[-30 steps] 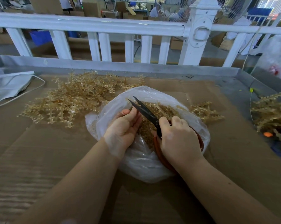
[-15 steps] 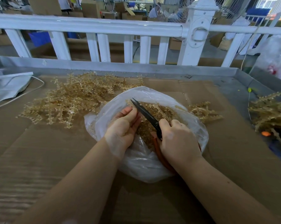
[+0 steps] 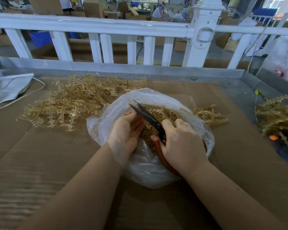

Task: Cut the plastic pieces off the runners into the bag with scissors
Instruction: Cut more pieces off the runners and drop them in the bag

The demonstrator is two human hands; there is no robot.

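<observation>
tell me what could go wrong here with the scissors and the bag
1. The open blades of the scissors sit right beside the left hand fingertips, so a snip could nick a finger.
2. The blade tips point at the thin plastic bag wall and might pierce it.
3. Cut pieces could fly past the bag rim onto the cardboard, near the uncut runners.

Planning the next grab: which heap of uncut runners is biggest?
The heap of runners on the cardboard left of the bag; the clump behind the bag's right edge and the heap at far right are smaller.
</observation>
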